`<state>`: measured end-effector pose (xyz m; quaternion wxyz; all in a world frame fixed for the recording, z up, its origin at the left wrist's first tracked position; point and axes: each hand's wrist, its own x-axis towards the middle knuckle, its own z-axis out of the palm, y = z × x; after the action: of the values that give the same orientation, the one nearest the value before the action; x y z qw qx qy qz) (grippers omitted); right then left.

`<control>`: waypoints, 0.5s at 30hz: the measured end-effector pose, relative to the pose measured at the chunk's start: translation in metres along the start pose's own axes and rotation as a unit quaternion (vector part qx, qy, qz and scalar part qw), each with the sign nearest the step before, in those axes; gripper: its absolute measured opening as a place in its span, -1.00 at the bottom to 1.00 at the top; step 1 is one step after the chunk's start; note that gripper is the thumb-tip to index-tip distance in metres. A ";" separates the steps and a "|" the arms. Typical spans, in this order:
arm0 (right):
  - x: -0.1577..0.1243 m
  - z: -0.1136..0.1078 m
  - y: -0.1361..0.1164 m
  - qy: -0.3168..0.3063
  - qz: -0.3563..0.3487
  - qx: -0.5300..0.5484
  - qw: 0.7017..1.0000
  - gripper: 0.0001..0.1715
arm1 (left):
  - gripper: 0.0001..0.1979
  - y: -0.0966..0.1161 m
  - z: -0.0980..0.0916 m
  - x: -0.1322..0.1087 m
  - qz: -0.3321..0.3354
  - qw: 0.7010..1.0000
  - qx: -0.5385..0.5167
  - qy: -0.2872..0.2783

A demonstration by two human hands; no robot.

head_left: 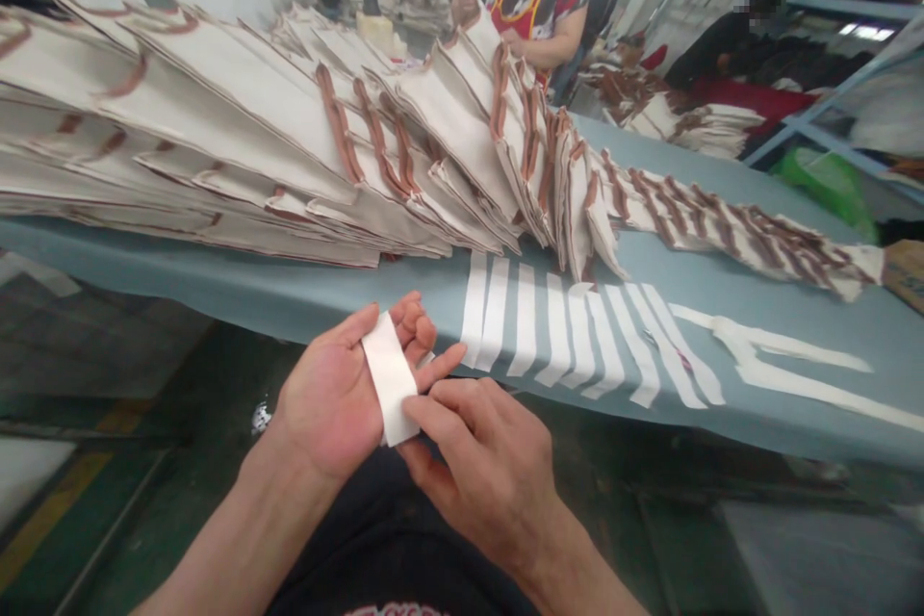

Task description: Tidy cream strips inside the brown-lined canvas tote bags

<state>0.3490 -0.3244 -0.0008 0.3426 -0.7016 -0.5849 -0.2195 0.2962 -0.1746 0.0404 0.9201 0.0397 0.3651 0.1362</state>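
Note:
A white strip [388,377] lies across the palm of my left hand [339,395], whose fingers curl around its top end. My right hand [483,462] pinches the strip's lower end between thumb and forefinger. Both hands hover just in front of the near edge of the blue-grey table [252,289]. Several more white strips [570,337] lie side by side on the table just beyond my hands.
A long fanned stack of cream fabric bags with brown handles [289,135] covers the table's left and middle. Another row of bags [722,221] trails right. A person in a red top [541,10] sits at the far side. A cardboard box [906,274] sits at the right edge.

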 end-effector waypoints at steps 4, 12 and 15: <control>-0.001 0.003 -0.001 0.009 -0.002 0.002 1.000 -0.84 | -0.55 -0.002 0.002 -0.002 0.011 1.000 -0.010 0.010; -0.005 0.000 -0.004 -0.018 0.078 0.131 0.988 -0.81 | -0.62 -0.002 -0.003 -0.006 0.050 0.992 0.112 0.014; -0.003 -0.005 -0.002 -0.041 0.107 0.153 0.982 -0.80 | -0.72 -0.005 -0.018 -0.003 0.073 0.980 0.182 -0.038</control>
<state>0.3464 -0.3298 0.0011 0.4431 -0.7077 -0.5470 -0.0602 0.2830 -0.1810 0.0290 0.8982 0.2383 0.3449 0.1324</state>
